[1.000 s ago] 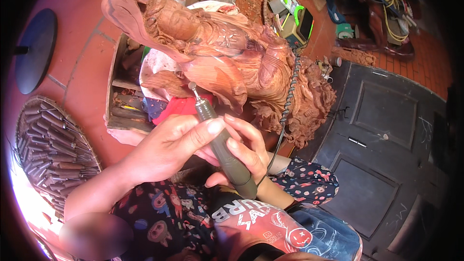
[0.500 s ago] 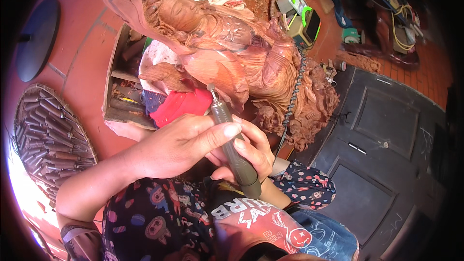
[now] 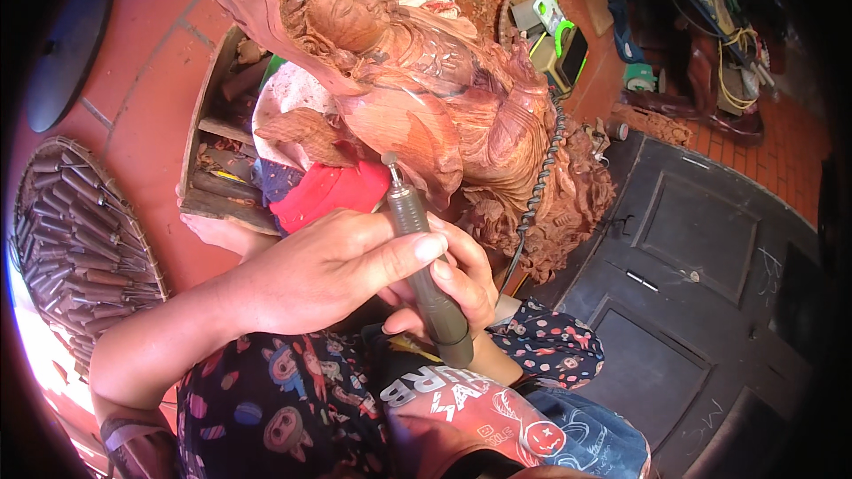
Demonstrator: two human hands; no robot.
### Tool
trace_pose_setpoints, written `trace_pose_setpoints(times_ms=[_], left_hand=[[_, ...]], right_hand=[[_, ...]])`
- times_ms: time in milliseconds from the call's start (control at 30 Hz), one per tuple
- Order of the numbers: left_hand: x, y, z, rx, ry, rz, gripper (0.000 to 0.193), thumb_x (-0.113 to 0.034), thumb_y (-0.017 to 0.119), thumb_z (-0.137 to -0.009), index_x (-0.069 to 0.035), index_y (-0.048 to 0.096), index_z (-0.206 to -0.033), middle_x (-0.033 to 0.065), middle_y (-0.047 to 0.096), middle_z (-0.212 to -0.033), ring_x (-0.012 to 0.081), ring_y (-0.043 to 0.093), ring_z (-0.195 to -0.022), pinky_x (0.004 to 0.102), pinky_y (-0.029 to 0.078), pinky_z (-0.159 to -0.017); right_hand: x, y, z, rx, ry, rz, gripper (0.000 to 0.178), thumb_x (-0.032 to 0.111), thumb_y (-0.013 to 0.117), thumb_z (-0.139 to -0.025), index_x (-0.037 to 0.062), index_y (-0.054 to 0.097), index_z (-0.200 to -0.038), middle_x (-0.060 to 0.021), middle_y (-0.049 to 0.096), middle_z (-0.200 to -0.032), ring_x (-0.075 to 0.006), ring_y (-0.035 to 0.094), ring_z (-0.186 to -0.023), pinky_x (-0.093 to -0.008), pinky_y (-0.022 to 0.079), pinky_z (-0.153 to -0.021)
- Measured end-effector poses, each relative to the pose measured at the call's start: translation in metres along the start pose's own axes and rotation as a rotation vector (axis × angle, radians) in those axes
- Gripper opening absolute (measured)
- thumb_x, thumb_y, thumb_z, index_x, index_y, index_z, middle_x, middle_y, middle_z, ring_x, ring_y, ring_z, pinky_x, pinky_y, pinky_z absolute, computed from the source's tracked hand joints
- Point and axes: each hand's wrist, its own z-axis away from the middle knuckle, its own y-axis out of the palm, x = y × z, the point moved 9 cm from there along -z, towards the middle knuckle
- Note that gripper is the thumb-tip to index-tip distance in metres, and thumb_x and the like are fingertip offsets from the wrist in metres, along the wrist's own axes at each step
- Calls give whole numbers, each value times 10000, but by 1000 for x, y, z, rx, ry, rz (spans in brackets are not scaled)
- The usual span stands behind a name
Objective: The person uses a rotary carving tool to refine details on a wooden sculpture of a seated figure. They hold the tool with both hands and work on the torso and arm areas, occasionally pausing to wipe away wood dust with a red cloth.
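Between my two hands is a rotary tool handpiece (image 3: 441, 312), dark olive, with a round-tipped metal bit at its upper end. My left hand (image 3: 342, 257) grips it from the left, thumb laid along the barrel. On the other side my right hand (image 3: 468, 282) wraps it, thumb pressed against the body; part of this hand is hidden behind the tool. The bit points away from me, over or against the lower edge of a carved reddish wooden statue (image 3: 435, 62) lying on its side. Whether it touches the wood I cannot tell. Red cloth (image 3: 333, 197) lies beside the bit.
A black coiled cord (image 3: 539, 173) crosses the statue. At the left stands a basket (image 3: 160, 270) of wooden-handled carving tools; nearer is a wooden crate (image 3: 197, 146). A dark panelled board (image 3: 652, 297) with a pen (image 3: 642, 280) lies at right, a phone (image 3: 573, 55) beyond.
The whole view has shifted slightly. Both hands keep the same grip on the rotary tool handpiece, and its bit stays by the statue's edge.
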Motion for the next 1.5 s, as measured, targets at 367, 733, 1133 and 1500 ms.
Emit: trace_pose_setpoints(times_ms=[367, 733, 1133, 1500], left_hand=[[1, -5, 1, -29, 17, -38, 493, -407, 384, -1025, 39, 569, -1124, 107, 659, -950, 152, 628, -891, 309, 501, -823], [2, 0, -3, -17, 20, 61, 418, -342, 439, -1018, 46, 586, -1071, 89, 649, -946, 140, 602, -901, 304, 496, -798], [-11, -11, 10, -117, 122, 146, 402, -260, 626, -923, 40, 533, -1175, 177, 664, -1085, 220, 637, -1013, 335, 491, -898], [-19, -33, 27, -410, 311, -28, 545, -403, 731, -808, 49, 561, -1059, 112, 653, -891, 207, 661, -801, 304, 534, -718]], right_hand=[[-4, 4, 2, 74, 57, 118, 677, 336, 781, -754, 90, 469, -1302, -345, 476, -1248, -452, 558, -1125, -484, 509, -897], [-5, 0, 6, 66, 73, 68, 708, 288, 793, -738, 122, 437, -1328, -346, 442, -1275, -443, 554, -1134, -458, 542, -858], [-17, 29, 18, 344, 519, 28, 515, 242, 813, -732, 26, 567, -1131, -177, 585, -1148, -270, 657, -954, -384, 545, -742], [36, 35, 31, 813, 403, -688, 224, 231, 623, -900, 25, 602, -984, -119, 602, -872, -331, 608, -786, -386, 485, -664]])
